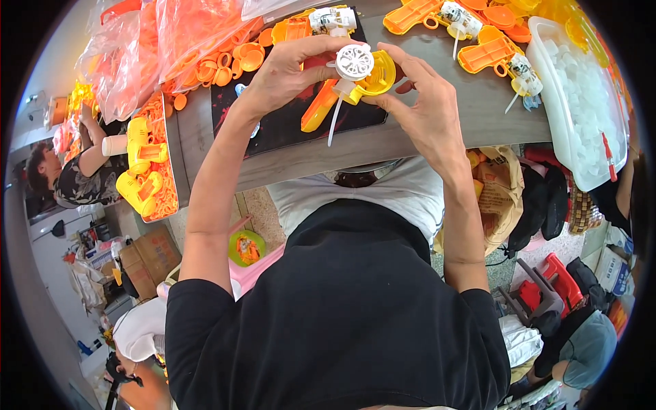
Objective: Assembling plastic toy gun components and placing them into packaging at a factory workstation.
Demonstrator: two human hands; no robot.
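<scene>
Over the front of the table, my left hand (290, 76) is closed on a white round unit with a lattice-patterned face (354, 63). My right hand (429, 99) grips a yellow plastic housing (380, 72) with a rounded cup, right against the white unit. Whether the two parts are joined I cannot tell. A thin white strip (334, 124) hangs down below them. Just below my left hand shows an orange-yellow handle-shaped piece (318, 109); its upper end is hidden behind the held parts. A dark mat (273, 130) lies on the table underneath.
Orange toy-gun shells (486, 51) with white units lie at the right. Beyond them stands a white tub (543, 34) of translucent pieces. Loose orange caps (217, 68) and plastic bags (198, 34) fill the far left, near yellow toy bodies (142, 152). A co-worker (85, 167) sits left.
</scene>
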